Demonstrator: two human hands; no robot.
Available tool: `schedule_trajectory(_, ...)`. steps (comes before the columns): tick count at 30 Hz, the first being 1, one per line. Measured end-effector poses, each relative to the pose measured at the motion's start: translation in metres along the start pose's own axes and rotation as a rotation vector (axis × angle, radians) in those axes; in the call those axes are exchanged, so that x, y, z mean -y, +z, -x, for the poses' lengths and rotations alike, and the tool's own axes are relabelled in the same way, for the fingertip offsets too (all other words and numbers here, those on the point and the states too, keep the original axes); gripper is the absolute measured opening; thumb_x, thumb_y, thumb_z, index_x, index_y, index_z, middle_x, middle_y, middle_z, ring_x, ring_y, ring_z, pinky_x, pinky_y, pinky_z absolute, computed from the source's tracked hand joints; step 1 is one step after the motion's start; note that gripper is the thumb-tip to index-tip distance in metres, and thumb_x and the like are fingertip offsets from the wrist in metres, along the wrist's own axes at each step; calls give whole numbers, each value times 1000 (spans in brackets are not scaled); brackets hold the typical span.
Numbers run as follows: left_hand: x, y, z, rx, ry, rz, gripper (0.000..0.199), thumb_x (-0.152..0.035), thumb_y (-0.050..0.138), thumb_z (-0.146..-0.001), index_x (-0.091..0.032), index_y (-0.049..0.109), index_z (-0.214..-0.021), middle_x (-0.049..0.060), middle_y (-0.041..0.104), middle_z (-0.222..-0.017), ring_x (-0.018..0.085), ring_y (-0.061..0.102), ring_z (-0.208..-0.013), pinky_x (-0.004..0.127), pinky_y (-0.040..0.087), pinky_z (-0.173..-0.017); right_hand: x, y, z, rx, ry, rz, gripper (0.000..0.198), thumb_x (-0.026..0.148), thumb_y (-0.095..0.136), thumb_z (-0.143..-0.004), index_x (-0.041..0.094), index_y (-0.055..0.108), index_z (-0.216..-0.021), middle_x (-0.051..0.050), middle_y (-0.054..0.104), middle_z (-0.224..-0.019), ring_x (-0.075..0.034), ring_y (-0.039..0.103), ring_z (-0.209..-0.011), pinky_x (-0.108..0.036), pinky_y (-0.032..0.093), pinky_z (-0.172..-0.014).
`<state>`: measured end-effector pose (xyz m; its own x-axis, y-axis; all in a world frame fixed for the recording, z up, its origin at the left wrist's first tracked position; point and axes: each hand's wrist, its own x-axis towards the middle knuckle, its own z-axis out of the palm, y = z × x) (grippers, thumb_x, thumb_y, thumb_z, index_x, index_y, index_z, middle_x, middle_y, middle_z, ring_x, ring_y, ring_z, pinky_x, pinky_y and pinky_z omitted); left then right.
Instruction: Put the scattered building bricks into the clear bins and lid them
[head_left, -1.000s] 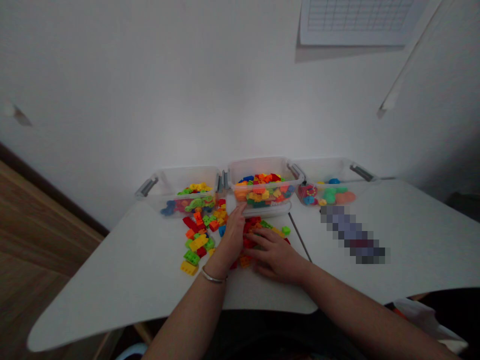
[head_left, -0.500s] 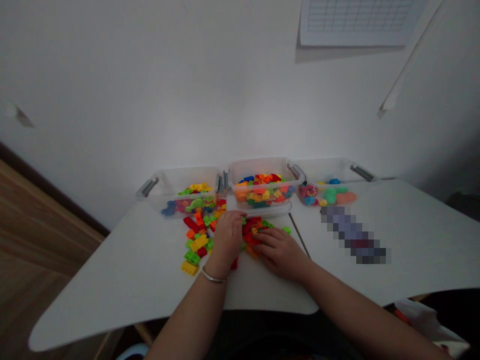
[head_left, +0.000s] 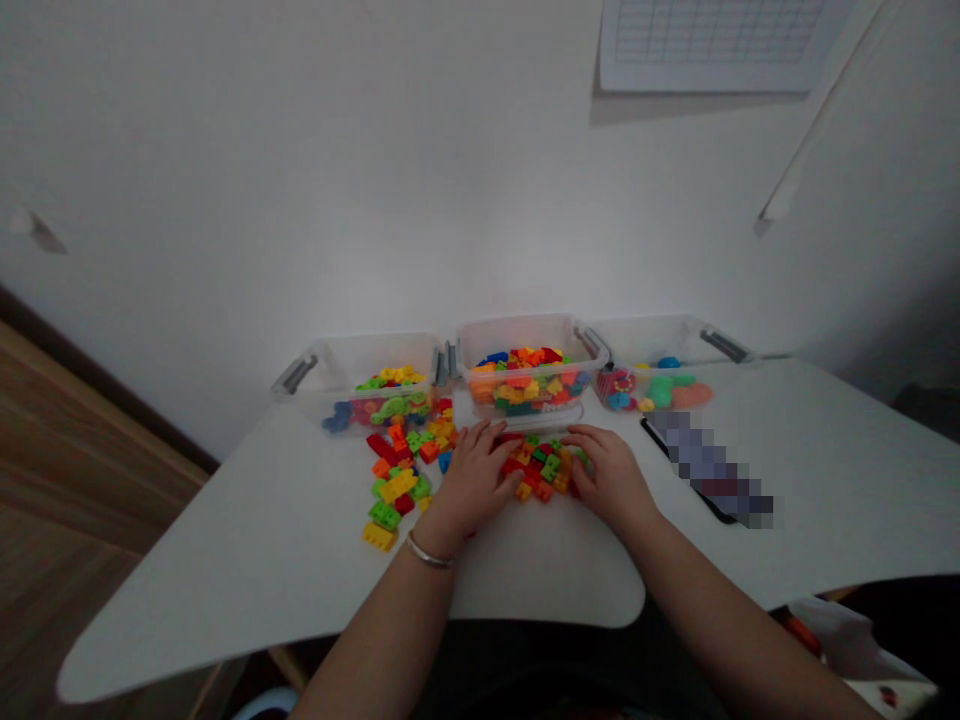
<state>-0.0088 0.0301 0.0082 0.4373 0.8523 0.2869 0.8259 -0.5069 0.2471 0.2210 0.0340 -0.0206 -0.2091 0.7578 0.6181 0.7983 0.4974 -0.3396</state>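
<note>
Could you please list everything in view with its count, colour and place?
Table surface: count unclear, white, lower half
Wall: one, pale grey, behind
Bins: three, clear, along the wall, toy pieces inside
Loose bricks: many, multicoloured, mid-table
Blurred object: one, dark-edged, table's right
Gridded sheet: one, white, upper right
Cord-like strip: one, white, upper right
Wooden panel: one, brown, far left
Partly hidden items: several, mixed, below table
Bracelet: one, silver, left wrist
Left hand and right hand: two, beside bricks

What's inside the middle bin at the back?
Inside the middle bin is a heap of mixed toy pieces, with orange, yellow, red, blue and green showing. Whatever is buried within the heap is covered and can't be seen.
</note>
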Motion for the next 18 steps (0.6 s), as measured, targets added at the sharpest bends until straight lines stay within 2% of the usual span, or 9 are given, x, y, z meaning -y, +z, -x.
schedule_trajectory(4, -1, 0, 2, 56, 31, 4, 47, -32, 61, -88, -20, 59, -133, 15, 41, -151, 31, 39, -138, 50, 32, -116, -13, -2, 2, -24, 79, 34, 37, 2, 46, -73, 23, 69, -94, -9, 67, -107, -29, 61, -100, -50, 53, -90)
schedule_trajectory(7, 0, 2, 2, 68, 30, -26, 46, -31, 59, -88, -20, 59, -133, 15, 43, -150, 32, 41, -136, 49, 33, -115, -19, 0, 3, 7, 148, 1, 39, 2, 45, -72, 24, 69, -94, -8, 66, -100, -27, 62, -97, -48, 54, -90)
schedule_trajectory(11, 1, 6, 2, 63, 25, -50, 46, -32, 57, -90, -21, 58, -134, 14, 43, -149, 31, 41, -137, 49, 32, -116, -19, 3, 3, 94, 205, -77, 33, 6, 45, -77, 22, 68, -95, -8, 66, -100, -24, 65, -95, -43, 54, -91)
schedule_trajectory(18, 0, 5, 2, 70, 19, -28, 46, -31, 57, -90, -21, 58, -135, 14, 45, -148, 31, 41, -136, 48, 30, -117, -11, 4, 0, 184, 206, -157, 24, 14, 48, -84, 19, 66, -99, -9, 65, -103, -22, 63, -101, -39, 50, -95)
